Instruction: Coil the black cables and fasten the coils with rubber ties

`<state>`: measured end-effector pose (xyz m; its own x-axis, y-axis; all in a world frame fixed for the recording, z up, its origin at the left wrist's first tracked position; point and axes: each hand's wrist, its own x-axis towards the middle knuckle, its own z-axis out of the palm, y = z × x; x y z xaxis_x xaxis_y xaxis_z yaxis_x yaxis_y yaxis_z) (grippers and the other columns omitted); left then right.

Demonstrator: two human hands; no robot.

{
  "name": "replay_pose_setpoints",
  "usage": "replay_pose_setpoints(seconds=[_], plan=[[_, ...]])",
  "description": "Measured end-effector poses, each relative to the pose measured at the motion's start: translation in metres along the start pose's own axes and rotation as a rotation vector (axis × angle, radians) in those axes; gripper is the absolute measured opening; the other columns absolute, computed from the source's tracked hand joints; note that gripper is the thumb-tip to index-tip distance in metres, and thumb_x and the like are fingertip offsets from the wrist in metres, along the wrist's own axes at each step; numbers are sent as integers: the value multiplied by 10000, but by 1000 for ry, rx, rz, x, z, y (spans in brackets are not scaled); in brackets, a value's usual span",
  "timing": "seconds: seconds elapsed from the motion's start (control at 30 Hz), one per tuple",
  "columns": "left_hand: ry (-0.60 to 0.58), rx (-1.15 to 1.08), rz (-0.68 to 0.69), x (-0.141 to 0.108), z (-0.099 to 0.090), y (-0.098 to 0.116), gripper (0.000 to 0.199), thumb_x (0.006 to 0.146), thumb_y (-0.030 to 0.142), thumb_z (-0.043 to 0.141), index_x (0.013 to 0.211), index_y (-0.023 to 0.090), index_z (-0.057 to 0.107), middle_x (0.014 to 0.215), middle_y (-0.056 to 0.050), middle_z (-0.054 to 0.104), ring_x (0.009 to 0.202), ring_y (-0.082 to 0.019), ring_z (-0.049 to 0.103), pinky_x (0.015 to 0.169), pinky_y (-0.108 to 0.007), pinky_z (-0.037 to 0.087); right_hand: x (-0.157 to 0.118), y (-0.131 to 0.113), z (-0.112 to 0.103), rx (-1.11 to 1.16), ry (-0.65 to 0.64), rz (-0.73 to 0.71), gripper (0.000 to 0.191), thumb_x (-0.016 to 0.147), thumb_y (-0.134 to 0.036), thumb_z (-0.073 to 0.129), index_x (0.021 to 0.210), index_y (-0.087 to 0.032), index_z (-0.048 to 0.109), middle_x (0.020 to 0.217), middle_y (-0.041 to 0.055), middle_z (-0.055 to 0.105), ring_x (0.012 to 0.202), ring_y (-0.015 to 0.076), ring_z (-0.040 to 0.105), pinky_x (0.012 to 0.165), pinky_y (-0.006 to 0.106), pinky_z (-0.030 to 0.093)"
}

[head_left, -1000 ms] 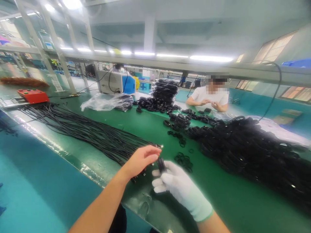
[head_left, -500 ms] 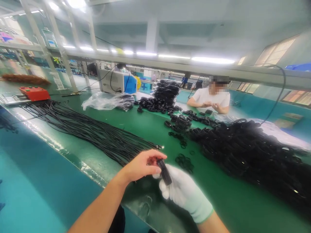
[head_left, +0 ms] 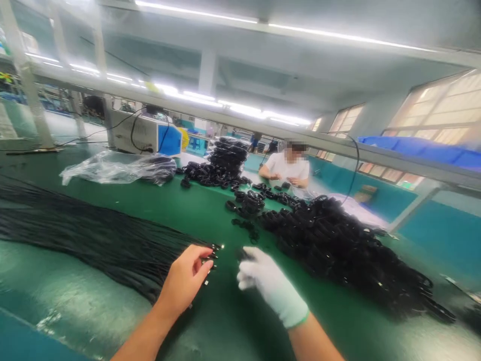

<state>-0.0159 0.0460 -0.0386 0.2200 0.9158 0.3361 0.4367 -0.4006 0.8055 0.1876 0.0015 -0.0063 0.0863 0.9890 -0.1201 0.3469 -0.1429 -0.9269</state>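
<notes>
My bare left hand is over the tips of the long black cables, its thumb and fingers apart and nothing seen gripped between them. Small bright connector ends show just beyond its fingertips. To the right, my right hand wears a white glove with its fingers curled. A small coiled black cable sticks out at its fingertips, mostly covered by the glove and blurred. Past the right hand lies a big heap of coiled black cables on the green tabletop.
A clear plastic bag lies by a grey and blue machine at the back left. More coils are stacked at the back. Across the table sits a co-worker in a white shirt. A metal rail spans above the table.
My hands have come apart: the left has let go of the coiled cable and moved left and down to the cable ends. The right keeps the coil. The view has turned right.
</notes>
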Motion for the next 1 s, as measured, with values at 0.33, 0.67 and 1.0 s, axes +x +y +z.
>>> replay_pose_setpoints(seconds=[0.33, 0.67, 1.0], plan=[[-150, 106, 19, -7, 3, 2, 190, 873, 259, 443, 967, 231, 606, 858, -1, 623, 702, -145, 590, 662, -253, 451, 143, -28, -88, -690, 500, -95, 354, 871, -310, 556, 1191, -165, 511, 1233, 102, 509, 1086, 241, 523, 914, 461, 438], [-155, 399, 231, -7, 17, -22, 173, 813, 141, 464, 827, 239, 605, 785, 3, 661, 707, -154, 644, 624, -218, 470, 237, -44, -76, -835, 485, -33, 329, 889, -329, 532, 1170, -159, 520, 1174, 88, 546, 996, 210, 571, 834, 417, 493], [-200, 437, 189, -9, 18, -12, 168, 774, 103, 472, 792, 211, 600, 780, -15, 656, 712, -178, 635, 623, -257, 454, 168, -51, -75, -757, 426, -113, 639, 808, -281, 593, 1361, -97, 331, 1310, 177, 471, 1156, 259, 501, 977, 376, 392]])
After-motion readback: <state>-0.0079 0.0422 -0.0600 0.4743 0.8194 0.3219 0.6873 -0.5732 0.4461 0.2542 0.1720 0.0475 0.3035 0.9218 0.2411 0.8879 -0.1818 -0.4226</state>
